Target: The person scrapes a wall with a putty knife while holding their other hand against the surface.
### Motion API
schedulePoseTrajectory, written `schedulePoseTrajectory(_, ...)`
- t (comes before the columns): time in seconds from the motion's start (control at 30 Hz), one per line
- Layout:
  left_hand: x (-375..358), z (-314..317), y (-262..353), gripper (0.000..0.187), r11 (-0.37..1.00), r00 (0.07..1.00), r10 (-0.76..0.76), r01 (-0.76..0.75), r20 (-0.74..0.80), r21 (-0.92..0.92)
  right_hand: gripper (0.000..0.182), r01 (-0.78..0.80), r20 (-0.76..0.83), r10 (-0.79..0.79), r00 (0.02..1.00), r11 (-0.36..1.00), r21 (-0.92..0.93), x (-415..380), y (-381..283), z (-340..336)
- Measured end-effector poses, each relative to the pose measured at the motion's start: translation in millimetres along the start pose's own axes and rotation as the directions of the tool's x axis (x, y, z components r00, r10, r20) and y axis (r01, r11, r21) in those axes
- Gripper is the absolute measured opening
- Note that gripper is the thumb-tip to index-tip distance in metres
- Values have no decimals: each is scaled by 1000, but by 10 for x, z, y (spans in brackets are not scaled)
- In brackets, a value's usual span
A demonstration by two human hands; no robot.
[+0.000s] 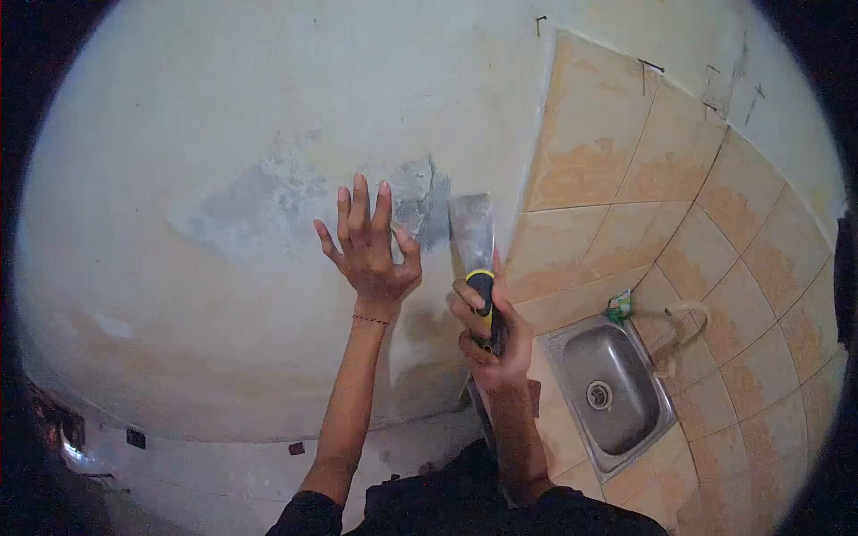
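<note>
My left hand (374, 259) is spread with fingers apart over the grey worn area of the pale wall (268, 80), a thin cord round its wrist. Closed round the black and yellow handle of a putty knife (474, 228) is my right hand (496, 335). The wide metal blade points up, close to the wall's damaged patch (416, 196), where the paint is gone and a crack runs along a rough edge. Another bare grey patch (255, 201) spreads to the left, partly behind my left fingers.
Orange-beige tiles (585, 134) cover the wall at right, with nails (652, 65) sticking out above them. A metal sink (617, 384) is set in the tiled counter at lower right, a green packet (618, 306) at its corner and a curved faucet (697, 314) beside it.
</note>
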State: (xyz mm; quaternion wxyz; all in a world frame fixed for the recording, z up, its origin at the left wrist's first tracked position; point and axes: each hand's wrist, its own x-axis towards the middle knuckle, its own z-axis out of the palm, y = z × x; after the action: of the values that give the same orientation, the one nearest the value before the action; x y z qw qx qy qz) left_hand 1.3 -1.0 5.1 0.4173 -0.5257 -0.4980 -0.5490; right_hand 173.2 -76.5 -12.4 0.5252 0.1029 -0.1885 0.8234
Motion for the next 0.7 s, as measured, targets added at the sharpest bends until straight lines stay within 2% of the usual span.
schedulePoseTrajectory(0.07, -5, -3, 3, 63, 1000, 1000, -2, 2, 7, 15, 64, -132, 168, 98, 981, 969, 207, 41, 17, -128)
schedulePoseTrajectory(0.17, -13, 15, -7, 63, 1000, 1000, -2, 2, 5, 0, 65, -216, 191, 168, 967, 940, 266, 71, 67, -181)
schedulePoseTrajectory(0.27, -9, 39, -7, 63, 1000, 999, 19, -19, -28, 17, 67, -221, 113, 192, 975, 905, 365, 43, 84, -162)
schedulePoseTrajectory(0.33, -6, 46, -13, 63, 999, 999, 26, -25, -27, 23, 38, -206, 121, 173, 978, 907, 366, 47, 76, -54)
schedulePoseTrajectory(0.43, -8, 50, -7, 62, 999, 999, 27, -26, -34, 26, 22, -248, 98, 229, 969, 857, 451, 20, 2, 16)
schedulePoseTrajectory(0.7, -1, 46, -1, 60, 999, 999, 26, -25, -35, 41, 21, -264, 71, 271, 960, 786, 559, -29, -12, 90)
